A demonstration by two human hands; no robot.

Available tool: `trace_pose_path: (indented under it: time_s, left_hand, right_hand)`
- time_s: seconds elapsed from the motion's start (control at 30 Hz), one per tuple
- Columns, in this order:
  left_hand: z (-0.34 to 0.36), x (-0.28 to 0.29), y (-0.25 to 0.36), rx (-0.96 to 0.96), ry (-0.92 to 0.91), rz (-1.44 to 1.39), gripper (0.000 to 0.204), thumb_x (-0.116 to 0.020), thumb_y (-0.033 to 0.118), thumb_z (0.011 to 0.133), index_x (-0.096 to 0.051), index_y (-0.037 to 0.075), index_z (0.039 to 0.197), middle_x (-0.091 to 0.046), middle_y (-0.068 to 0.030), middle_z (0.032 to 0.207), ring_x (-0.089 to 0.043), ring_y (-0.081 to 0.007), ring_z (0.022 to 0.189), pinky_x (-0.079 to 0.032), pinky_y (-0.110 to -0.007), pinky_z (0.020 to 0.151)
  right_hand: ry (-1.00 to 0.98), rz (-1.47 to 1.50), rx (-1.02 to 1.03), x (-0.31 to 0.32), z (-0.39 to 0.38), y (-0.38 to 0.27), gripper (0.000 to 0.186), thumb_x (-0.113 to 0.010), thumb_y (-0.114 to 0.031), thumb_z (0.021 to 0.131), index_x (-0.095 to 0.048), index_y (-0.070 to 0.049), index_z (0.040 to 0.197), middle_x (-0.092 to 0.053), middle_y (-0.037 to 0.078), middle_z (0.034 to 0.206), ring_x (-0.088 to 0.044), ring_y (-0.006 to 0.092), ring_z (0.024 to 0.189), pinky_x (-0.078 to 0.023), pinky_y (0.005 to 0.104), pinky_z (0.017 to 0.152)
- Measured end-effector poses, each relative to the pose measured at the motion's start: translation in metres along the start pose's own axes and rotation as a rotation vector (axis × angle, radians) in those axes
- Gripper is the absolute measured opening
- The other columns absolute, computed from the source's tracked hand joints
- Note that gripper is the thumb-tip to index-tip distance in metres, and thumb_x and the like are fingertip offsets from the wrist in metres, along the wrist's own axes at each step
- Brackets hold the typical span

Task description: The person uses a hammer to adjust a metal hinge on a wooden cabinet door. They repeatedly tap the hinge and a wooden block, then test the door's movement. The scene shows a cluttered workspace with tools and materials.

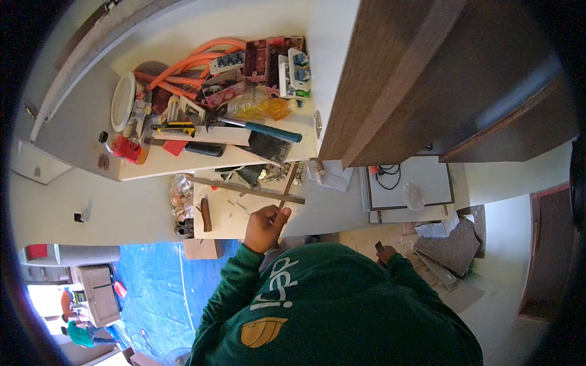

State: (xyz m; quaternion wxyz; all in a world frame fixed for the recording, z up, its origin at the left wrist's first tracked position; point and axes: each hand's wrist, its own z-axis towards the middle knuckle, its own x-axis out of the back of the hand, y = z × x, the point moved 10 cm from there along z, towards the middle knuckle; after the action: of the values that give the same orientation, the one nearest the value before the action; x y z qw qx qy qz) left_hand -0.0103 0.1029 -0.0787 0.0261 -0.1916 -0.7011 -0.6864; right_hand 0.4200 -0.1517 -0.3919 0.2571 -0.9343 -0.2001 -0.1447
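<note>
My left hand (264,230) is closed on a thin wooden strip (288,186), which crosses a longer strip (244,189) over the lower counter board (232,219). A brown-handled tool (205,215) lies left of it, among small metal bits. My right hand (386,254) is low at the right, fingers wrapped round a small dark object (379,246) that I cannot make out.
An open cabinet (128,169) holds orange conduit (177,76), a hammer (268,131) and electrical boxes. A white panel with cable (409,183) is right. Stone slabs (445,244) lie below. Two people (82,329) work at the far left beyond a blue sheet (146,293).
</note>
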Motion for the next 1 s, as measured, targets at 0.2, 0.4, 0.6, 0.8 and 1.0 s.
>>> trace_pose_path:
  time_s: [0.2,0.4,0.6,0.8,1.0]
  left_hand:
    - [0.004,-0.001,0.035,-0.101,0.008,0.187,0.043,-0.062,0.018,0.092,-0.05,0.001,0.054,-0.046,-0.0043,0.049,-0.04,-0.0119,0.045,-0.031,-0.033,0.044]
    - [-0.002,0.007,0.031,-0.096,0.065,-0.001,0.041,-0.06,0.011,0.09,-0.048,0.001,0.052,-0.047,-0.0052,0.048,-0.042,-0.0141,0.045,-0.033,-0.032,0.045]
    - [0.014,-0.017,0.059,-0.224,-0.122,0.073,0.036,-0.059,-0.003,0.086,-0.052,0.0,0.122,-0.059,-0.0132,0.114,-0.06,-0.0198,0.104,-0.05,-0.031,0.084]
    - [0.044,-0.062,0.064,-0.05,-0.277,-0.275,0.04,-0.051,-0.005,0.09,-0.05,0.002,0.129,-0.058,-0.0099,0.124,-0.054,-0.0203,0.117,-0.043,-0.031,0.098]
    - [0.065,-0.117,0.086,0.083,-0.433,-0.392,0.073,-0.049,-0.009,0.081,-0.026,0.004,0.149,-0.031,-0.0135,0.152,-0.031,-0.0252,0.14,-0.029,-0.034,0.111]
  right_hand:
    - [-0.002,0.092,0.018,-0.011,0.034,0.008,0.018,-0.063,-0.016,0.084,-0.055,-0.002,0.076,-0.061,0.018,0.066,-0.06,0.0297,0.053,-0.049,0.0445,0.045]
    - [0.013,-0.267,0.066,-0.021,0.038,-0.004,0.015,-0.063,-0.022,0.085,-0.063,-0.007,0.08,-0.063,0.015,0.07,-0.062,0.0279,0.059,-0.051,0.046,0.052]
    - [0.009,0.144,-0.233,-0.019,-0.004,-0.008,0.031,-0.056,-0.019,0.093,-0.054,0.002,0.116,-0.065,0.02,0.077,-0.063,0.0318,0.062,-0.052,0.0491,0.054]
    - [0.0,0.141,-0.214,-0.022,0.001,-0.016,0.026,-0.055,-0.021,0.089,-0.068,-0.005,0.073,-0.062,0.014,0.064,-0.058,0.0244,0.052,-0.047,0.0424,0.047]
    - [-0.07,0.119,0.107,-0.074,0.108,0.076,0.034,-0.046,-0.033,0.099,-0.057,-0.001,0.099,-0.06,0.023,0.069,-0.057,0.0312,0.055,-0.048,0.0497,0.049]
